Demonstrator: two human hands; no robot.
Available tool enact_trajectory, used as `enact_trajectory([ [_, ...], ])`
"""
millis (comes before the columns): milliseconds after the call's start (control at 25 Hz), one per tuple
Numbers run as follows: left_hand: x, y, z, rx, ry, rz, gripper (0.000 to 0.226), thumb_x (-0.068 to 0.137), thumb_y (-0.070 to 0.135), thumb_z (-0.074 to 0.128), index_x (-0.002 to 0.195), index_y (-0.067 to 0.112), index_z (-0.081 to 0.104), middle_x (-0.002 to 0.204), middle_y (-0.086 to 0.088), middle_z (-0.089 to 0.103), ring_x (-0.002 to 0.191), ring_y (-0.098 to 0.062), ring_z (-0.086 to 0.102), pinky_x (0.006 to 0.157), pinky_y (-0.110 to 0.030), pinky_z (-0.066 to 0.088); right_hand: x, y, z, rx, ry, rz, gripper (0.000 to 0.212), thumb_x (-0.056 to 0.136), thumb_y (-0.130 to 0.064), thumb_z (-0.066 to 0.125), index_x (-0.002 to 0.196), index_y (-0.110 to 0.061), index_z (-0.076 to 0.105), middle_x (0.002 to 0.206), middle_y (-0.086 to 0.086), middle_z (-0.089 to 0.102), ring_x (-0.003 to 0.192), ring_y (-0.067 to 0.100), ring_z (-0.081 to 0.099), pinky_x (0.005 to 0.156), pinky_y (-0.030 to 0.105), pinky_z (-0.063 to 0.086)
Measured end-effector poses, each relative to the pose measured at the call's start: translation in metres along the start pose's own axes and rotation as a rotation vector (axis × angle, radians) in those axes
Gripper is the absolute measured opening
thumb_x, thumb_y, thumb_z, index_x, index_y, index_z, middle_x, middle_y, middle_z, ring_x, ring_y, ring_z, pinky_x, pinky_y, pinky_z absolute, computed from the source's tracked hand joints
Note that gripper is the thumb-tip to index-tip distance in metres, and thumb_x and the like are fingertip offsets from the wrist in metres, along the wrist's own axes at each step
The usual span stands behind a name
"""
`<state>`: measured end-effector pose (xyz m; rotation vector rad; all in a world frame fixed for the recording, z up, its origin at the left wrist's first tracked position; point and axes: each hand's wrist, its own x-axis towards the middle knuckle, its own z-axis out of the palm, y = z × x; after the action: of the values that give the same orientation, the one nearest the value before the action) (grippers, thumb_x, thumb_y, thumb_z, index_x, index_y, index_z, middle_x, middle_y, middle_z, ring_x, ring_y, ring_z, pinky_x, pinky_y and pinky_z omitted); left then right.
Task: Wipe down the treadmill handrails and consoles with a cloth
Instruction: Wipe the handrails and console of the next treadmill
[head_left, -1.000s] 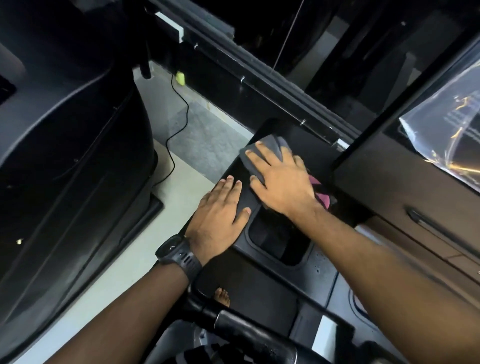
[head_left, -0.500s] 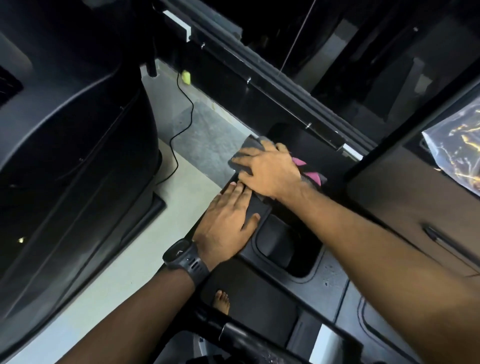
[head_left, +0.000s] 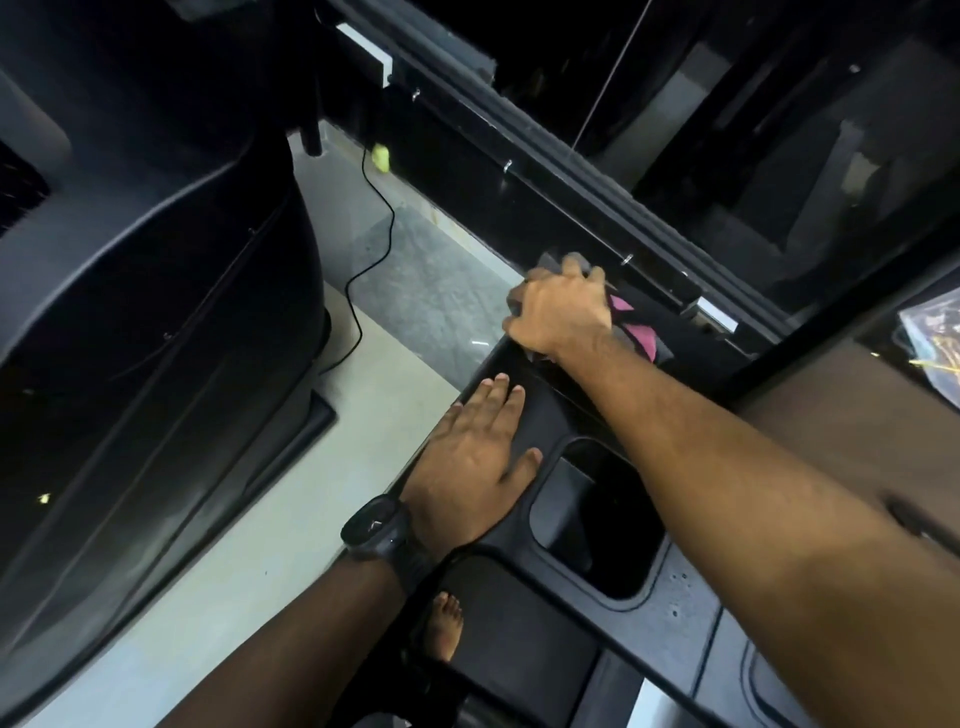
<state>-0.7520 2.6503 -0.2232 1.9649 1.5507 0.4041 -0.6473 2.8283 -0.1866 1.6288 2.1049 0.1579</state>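
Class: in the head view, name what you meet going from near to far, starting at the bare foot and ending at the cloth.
bare foot → wristwatch → left hand, flat on the console → right hand, gripping the cloth

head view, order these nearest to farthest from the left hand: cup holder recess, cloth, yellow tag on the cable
1. cup holder recess, right beside the left hand's thumb.
2. cloth, farther ahead, gripped by the right hand.
3. yellow tag, far off to the upper left, by the wall.
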Motion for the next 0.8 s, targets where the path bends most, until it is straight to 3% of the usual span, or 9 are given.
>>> enact_trajectory([
  [80, 0.005, -0.002, 0.000, 0.011, -0.012, 0.003, 0.078, 0.091, 0.056, 0.022, 0.158, 0.017, 0.011, 0.166, -0.002, 0.004, 0.152, -0.014, 0.001, 0.123, -0.036, 0.009, 0.004, -0.001, 0.002, 0.013, 0.000, -0.038, 0.054, 0.097, -0.052, 0.038, 0.134, -0.019, 0.060, 0.133, 0.009, 0.057, 0.126, 0.032, 0.047, 0.096, 0.049, 0.037],
  [200, 0.008, 0.000, -0.001, 0.017, -0.019, 0.012, 0.079, 0.090, 0.058, 0.017, 0.158, 0.019, 0.010, 0.166, -0.001, 0.004, 0.152, -0.013, 0.000, 0.123, -0.033, 0.007, 0.012, 0.014, -0.005, 0.074, 0.004, 0.202, 0.055, 0.097, -0.052, 0.039, 0.140, -0.021, 0.054, 0.144, 0.006, 0.049, 0.132, 0.037, 0.041, 0.099, 0.053, 0.036],
  [320, 0.012, -0.002, 0.000, 0.028, 0.011, 0.021, 0.086, 0.083, 0.061, 0.008, 0.157, 0.018, 0.013, 0.166, -0.003, 0.007, 0.152, -0.014, 0.003, 0.122, -0.033, 0.008, 0.010, 0.005, 0.001, -0.021, -0.037, -0.009, 0.054, 0.095, -0.054, 0.039, 0.137, -0.026, 0.057, 0.143, 0.006, 0.053, 0.134, 0.034, 0.040, 0.102, 0.053, 0.034],
  [440, 0.012, -0.002, 0.002, 0.026, 0.015, 0.041, 0.085, 0.084, 0.061, 0.010, 0.157, 0.018, 0.014, 0.166, -0.003, 0.008, 0.152, -0.014, 0.004, 0.123, -0.034, 0.010, 0.013, 0.004, -0.009, 0.082, -0.032, 0.082, 0.059, 0.095, -0.053, 0.039, 0.136, -0.014, 0.058, 0.136, 0.008, 0.059, 0.131, 0.030, 0.044, 0.101, 0.049, 0.035],
  [560, 0.013, -0.004, 0.003, -0.001, 0.030, 0.046, 0.083, 0.086, 0.059, 0.013, 0.157, 0.017, 0.018, 0.165, -0.004, 0.011, 0.152, -0.015, 0.007, 0.123, -0.039, 0.015, -0.003, -0.007, -0.002, 0.044, 0.006, -0.019, 0.057, 0.096, -0.055, 0.040, 0.128, -0.013, 0.061, 0.131, 0.008, 0.061, 0.130, 0.030, 0.045, 0.103, 0.048, 0.035],
  [640, 0.013, -0.002, 0.003, -0.003, 0.030, 0.040, 0.081, 0.088, 0.058, 0.016, 0.156, 0.016, 0.020, 0.165, -0.004, 0.014, 0.152, -0.015, 0.009, 0.122, -0.039, 0.016, -0.010, 0.004, 0.000, 0.181, 0.071, 0.130, 0.056, 0.098, -0.054, 0.041, 0.138, -0.018, 0.056, 0.146, 0.006, 0.052, 0.141, 0.032, 0.036, 0.105, 0.051, 0.034],
  [720, 0.012, -0.001, 0.000, -0.003, 0.023, 0.040, 0.074, 0.093, 0.054, 0.025, 0.156, 0.016, 0.020, 0.165, -0.004, 0.013, 0.152, -0.015, 0.008, 0.122, -0.038, 0.015, -0.022, 0.015, 0.003, 0.304, 0.111, 0.325, 0.058, 0.099, -0.053, 0.042, 0.153, -0.030, 0.041, 0.164, -0.002, 0.029, 0.151, 0.037, 0.020, 0.111, 0.056, 0.030],
  [800, 0.013, -0.001, -0.001, 0.018, 0.012, 0.046, 0.068, 0.099, 0.049, 0.034, 0.157, 0.017, 0.016, 0.165, -0.003, 0.010, 0.152, -0.014, 0.005, 0.122, -0.037, 0.013, -0.039, 0.017, 0.010, 0.274, 0.116, 0.231, 0.060, 0.099, -0.051, 0.041, 0.156, -0.034, 0.032, 0.168, -0.005, 0.020, 0.153, 0.038, 0.013, 0.114, 0.058, 0.027],
])
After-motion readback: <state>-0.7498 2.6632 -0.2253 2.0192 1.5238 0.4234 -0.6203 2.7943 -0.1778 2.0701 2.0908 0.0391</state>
